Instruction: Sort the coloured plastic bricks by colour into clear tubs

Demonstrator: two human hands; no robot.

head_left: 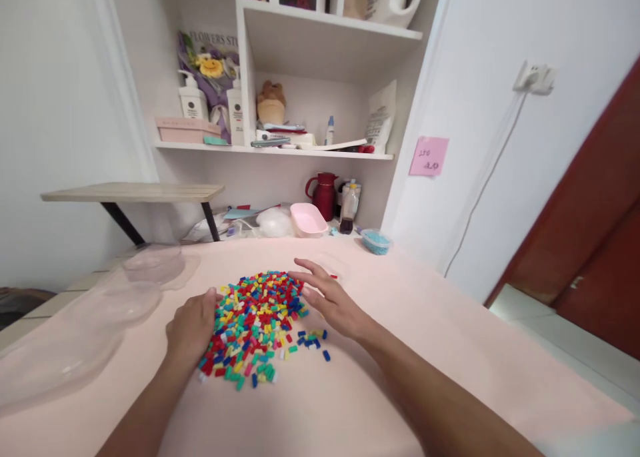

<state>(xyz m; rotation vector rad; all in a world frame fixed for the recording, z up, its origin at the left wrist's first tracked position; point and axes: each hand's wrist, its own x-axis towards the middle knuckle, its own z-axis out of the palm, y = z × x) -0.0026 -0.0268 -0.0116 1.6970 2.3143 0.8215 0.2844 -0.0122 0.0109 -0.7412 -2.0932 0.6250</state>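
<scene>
A heap of small coloured plastic bricks (263, 304) lies spread on the pale pink tabletop (310, 404). Red, blue, green, yellow and white pieces are mixed in it. At the heap's left edge is my left hand (193, 324), thumb toward the bricks and fingers partly hidden behind the hand; it looks loosely open, with no brick visible in it. On the opposite side, my right hand (330, 300) is open, its fingers apart and their tips at the heap's upper right edge. Several loose blue and yellow bricks (313, 340) lie below the right hand.
Clear plastic containers (115, 300) line the table's left side. Behind the heap are a pink tray (309, 220), a red jug (324, 196), a bottle (349, 207) and a tub of blue bits (376, 242). A small wooden stand (133, 192) is at the back left.
</scene>
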